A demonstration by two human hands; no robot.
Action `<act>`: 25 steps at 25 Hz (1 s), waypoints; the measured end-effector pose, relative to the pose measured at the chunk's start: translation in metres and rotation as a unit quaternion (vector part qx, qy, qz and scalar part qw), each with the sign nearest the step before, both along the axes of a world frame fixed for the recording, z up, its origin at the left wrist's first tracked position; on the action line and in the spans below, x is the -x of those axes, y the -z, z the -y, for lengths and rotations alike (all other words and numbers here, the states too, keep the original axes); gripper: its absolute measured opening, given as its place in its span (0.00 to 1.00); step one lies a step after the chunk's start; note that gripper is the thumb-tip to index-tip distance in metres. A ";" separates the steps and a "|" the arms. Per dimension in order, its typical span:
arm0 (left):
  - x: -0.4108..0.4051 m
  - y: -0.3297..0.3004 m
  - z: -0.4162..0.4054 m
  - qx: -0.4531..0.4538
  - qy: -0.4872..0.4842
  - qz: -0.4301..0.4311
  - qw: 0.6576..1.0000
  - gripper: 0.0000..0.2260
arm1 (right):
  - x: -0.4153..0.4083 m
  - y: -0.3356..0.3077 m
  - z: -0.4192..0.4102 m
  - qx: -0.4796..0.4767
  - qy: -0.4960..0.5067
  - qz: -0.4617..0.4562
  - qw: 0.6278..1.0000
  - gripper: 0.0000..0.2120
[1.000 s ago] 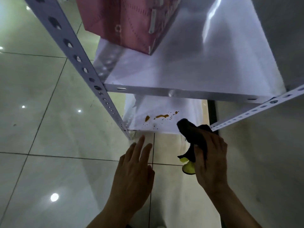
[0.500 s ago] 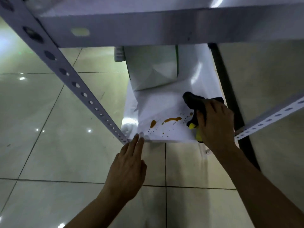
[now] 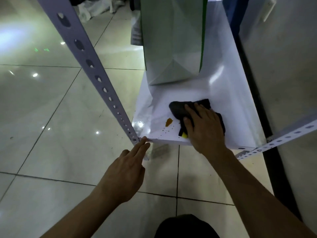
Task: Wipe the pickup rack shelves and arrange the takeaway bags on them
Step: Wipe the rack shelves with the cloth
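- black cloth (image 3: 181,108) lies flattened under the right hand (image 3: 205,127), palm spread wide to scrub the orange stain (image 3: 168,121) at its 9 o'clock.
- left hand (image 3: 126,170), fingers straight, touches the shelf (image 3: 228,103) corner, likely for balance.
- takeaway bag (image 3: 173,40) stands at 12 o'clock, clear of wiping.

Shelf (image 3: 228,107): smooth, glossy white sheet metal with visible highlights. Upright post (image 3: 89,66): painted perforated metal, matt grey. Cloth (image 3: 180,109): dark, soft, matt fabric with a yellow portion. Bag (image 3: 171,40): creased pale paper, dull finish. Floor (image 3: 51,103): polished, reflective tiles.
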State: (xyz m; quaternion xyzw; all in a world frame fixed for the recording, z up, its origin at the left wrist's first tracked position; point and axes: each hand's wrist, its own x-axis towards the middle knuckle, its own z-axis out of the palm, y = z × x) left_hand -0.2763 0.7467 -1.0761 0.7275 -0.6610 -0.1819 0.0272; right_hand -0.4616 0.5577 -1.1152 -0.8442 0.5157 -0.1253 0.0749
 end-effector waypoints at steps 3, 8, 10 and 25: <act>-0.007 -0.008 0.006 -0.015 0.018 -0.001 1.000 0.22 | -0.042 0.002 -0.006 -0.007 -0.039 0.017 0.999 0.23; -0.009 -0.009 0.006 -0.059 0.048 0.032 0.997 0.14 | -0.080 0.006 -0.032 -0.017 -0.070 0.038 0.997 0.23; -0.011 -0.007 0.006 -0.075 0.043 0.037 0.996 0.13 | -0.073 0.007 -0.047 -0.022 -0.059 0.048 0.997 0.23; -0.014 -0.002 0.003 -0.042 0.026 -0.014 0.999 0.10 | -0.033 0.008 -0.036 0.000 -0.040 -0.012 0.999 0.24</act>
